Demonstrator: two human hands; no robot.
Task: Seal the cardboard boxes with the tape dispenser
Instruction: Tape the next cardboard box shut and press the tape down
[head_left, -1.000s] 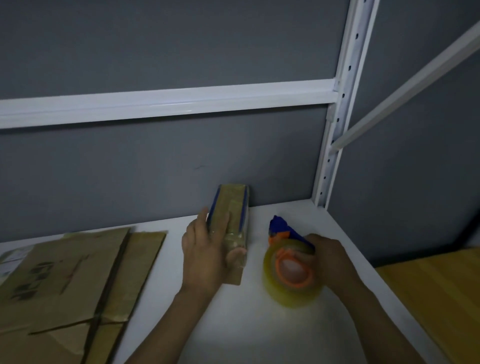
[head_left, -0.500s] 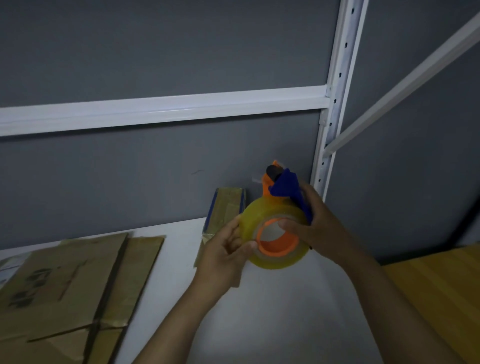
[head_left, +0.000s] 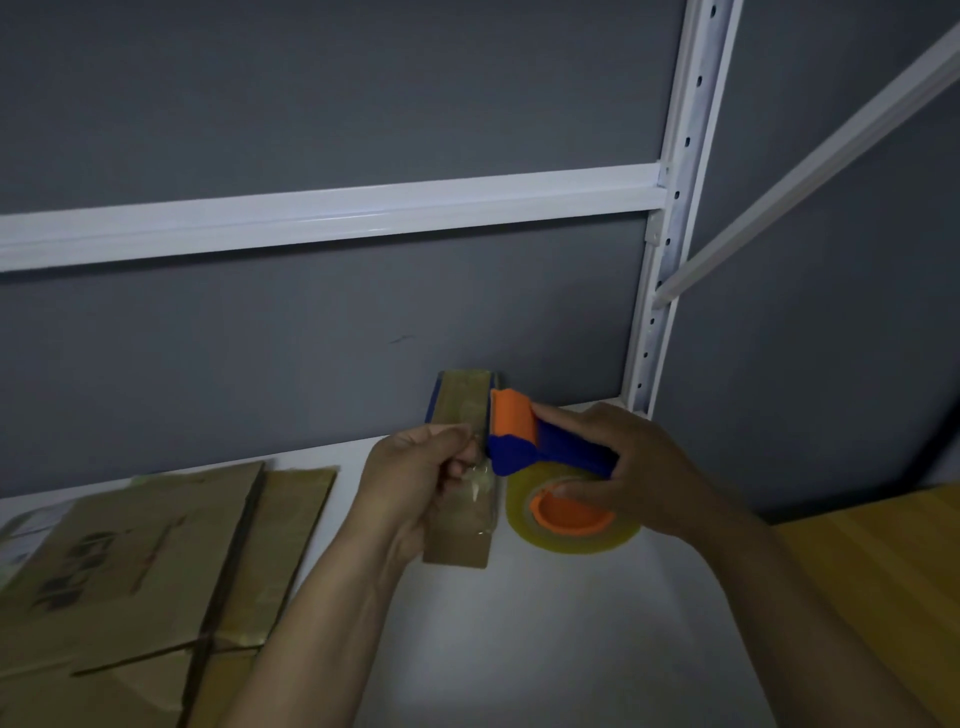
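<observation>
Tape (head_left: 480, 486) pinched in the left hand (head_left: 415, 478) may fold onto itself if the right hand (head_left: 639, 467), gripping the tape dispenser (head_left: 519, 441), pulls crooked over the cardboard box (head_left: 461, 402).

Plain grey wall (head_left: 311, 104) behind. White bar (head_left: 332, 213) runs across it. White post (head_left: 670, 208) with small holes stands at white shelf's (head_left: 545, 649) back right corner. Slanted white bar (head_left: 810, 171) joins post. Yellow wood board (head_left: 883, 571) past shelf's right edge. Light dim.

White metal rack (head_left: 332, 213) stands against grey wall (head_left: 311, 93)
</observation>
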